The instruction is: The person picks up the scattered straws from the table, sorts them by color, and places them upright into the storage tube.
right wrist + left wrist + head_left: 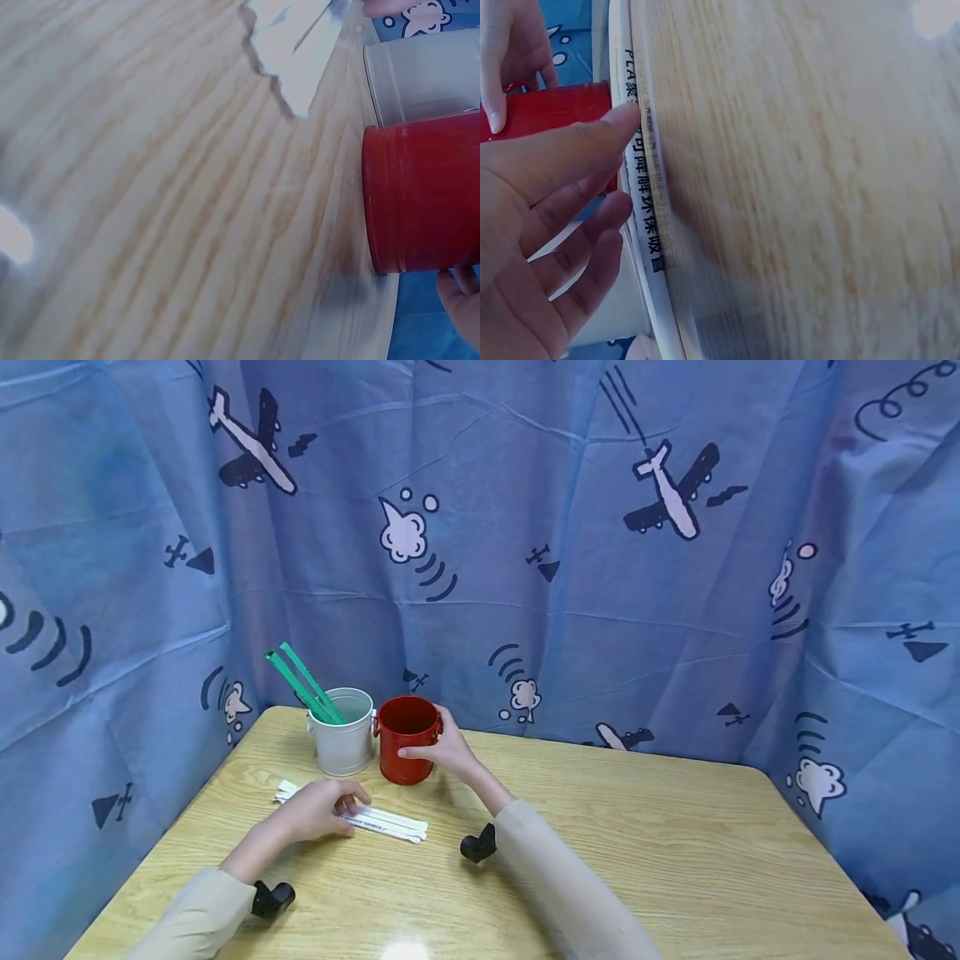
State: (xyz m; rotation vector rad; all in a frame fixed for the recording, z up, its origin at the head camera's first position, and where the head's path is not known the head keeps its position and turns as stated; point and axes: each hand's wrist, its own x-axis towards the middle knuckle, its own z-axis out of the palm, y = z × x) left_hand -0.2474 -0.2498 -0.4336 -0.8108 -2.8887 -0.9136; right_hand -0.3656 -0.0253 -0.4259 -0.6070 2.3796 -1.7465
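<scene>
Several paper-wrapped straws lie together on the table, dark printing along one wrapper. My left hand is over their middle, thumb on the near side and fingers loosely bent; whether it touches them I cannot tell. A small red bucket stands upright behind the straws. My right hand holds it from the right, thumb across the front and other fingers at the far side, partly hidden. Touching or nearly touching its left side is a white bucket with two green straws leaning out to the left.
The wooden table stretches to the right of the buckets. A blue curtain with airplane prints hangs behind it and at both sides. Dark wrist cameras sit beneath each sleeve.
</scene>
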